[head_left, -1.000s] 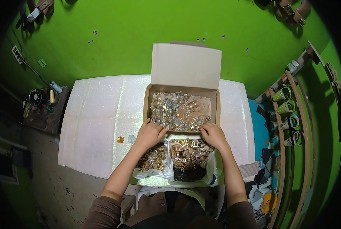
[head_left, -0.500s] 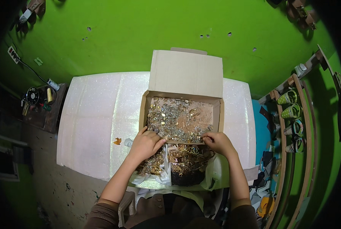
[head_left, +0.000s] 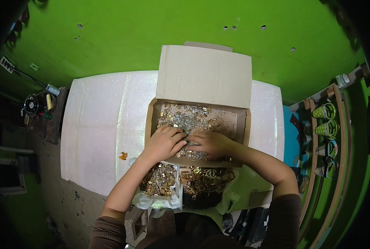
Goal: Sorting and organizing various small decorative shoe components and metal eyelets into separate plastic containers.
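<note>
An opened cardboard box [head_left: 245, 130] stands on the white table, with many small gold and silver metal fittings [head_left: 188, 117] spread over its bottom. My left hand [head_left: 165, 143] reaches over the box's left front edge, fingers spread on the fittings. Inside the front half, my right hand [head_left: 209, 144] rests on them with its fingers stretched toward the left one. The fingertips of the two hands come close together near the box's middle. Neither hand visibly grips a piece, though what lies under the palms is hidden.
Nearer to me, a white plastic-lined container [head_left: 177, 195] of mixed fittings adjoins a dark container [head_left: 201, 201] with gold-coloured pieces. The box lid [head_left: 203, 74] stands raised toward the green wall. An orange scrap [head_left: 123, 156] lies left. Sandals [head_left: 327, 128] hang on a wooden rack [head_left: 343, 137] at right.
Both hands have moved from the box's front edge into it, onto the fittings. My right hand has swung left, toward my left hand. The view has shifted slightly.
</note>
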A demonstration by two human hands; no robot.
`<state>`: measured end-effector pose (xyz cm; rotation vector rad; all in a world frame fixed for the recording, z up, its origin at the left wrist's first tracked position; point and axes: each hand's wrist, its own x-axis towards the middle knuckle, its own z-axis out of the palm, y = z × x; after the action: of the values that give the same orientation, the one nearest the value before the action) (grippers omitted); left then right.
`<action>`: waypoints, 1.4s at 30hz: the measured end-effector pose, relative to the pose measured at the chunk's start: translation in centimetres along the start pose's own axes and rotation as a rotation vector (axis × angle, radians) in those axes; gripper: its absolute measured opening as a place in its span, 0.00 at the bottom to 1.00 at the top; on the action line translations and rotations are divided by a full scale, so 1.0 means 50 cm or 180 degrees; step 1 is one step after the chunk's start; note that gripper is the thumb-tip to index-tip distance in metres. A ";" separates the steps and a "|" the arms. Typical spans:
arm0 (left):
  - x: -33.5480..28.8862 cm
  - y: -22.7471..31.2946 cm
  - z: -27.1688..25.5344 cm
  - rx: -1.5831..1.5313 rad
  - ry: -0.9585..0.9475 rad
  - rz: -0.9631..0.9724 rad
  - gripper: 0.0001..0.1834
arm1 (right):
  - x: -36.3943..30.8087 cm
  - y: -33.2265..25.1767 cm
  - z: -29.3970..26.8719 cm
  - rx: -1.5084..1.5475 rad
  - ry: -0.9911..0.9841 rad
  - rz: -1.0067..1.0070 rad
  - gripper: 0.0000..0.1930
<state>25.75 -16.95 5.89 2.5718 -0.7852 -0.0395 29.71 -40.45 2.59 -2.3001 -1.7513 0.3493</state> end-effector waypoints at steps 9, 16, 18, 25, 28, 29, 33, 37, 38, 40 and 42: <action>0.000 -0.020 0.037 -0.0274 0.0067 -0.0401 0.12 | 0.040 0.034 0.052 0.0431 -0.0256 -0.0401 0.33; 0.002 -0.023 0.038 -0.0316 0.0078 -0.0375 0.12 | 0.055 0.066 0.066 0.0049 -0.0003 -0.0194 0.16; 0.000 -0.023 0.036 -0.0312 0.0101 -0.0358 0.12 | 0.060 0.069 0.042 0.0118 0.0012 -0.0043 0.14; -0.002 -0.023 0.036 -0.0362 0.0161 -0.0361 0.11 | 0.055 0.013 0.073 0.0321 0.0477 -0.0648 0.20; 0.001 -0.021 0.039 -0.0344 0.0182 -0.0332 0.11 | 0.047 0.014 0.081 0.0525 0.0079 -0.0508 0.23; 0.001 -0.021 0.040 -0.0321 0.0209 -0.0337 0.11 | 0.047 0.012 0.078 0.0566 0.0072 -0.0453 0.22; -0.001 -0.022 0.040 -0.0243 0.0258 -0.0296 0.11 | 0.049 0.014 0.077 0.0591 0.0080 -0.0346 0.16; -0.001 -0.020 0.039 -0.0344 0.0205 -0.0325 0.11 | 0.041 0.015 0.068 0.0328 -0.0105 -0.0279 0.12; -0.002 -0.020 0.038 -0.0357 0.0212 -0.0329 0.11 | 0.038 0.014 0.068 0.0344 -0.0105 -0.0173 0.11; -0.003 -0.022 0.038 -0.0377 0.0207 -0.0321 0.10 | 0.033 0.011 0.068 0.0360 -0.0104 -0.0070 0.10; -0.003 -0.022 0.038 -0.0397 0.0204 -0.0306 0.10 | 0.030 0.010 0.061 0.0352 -0.0092 0.0062 0.07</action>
<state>25.90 -16.84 3.69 2.4778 -0.6155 -0.0343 29.55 -39.02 -0.53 -2.2467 -1.6794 0.4727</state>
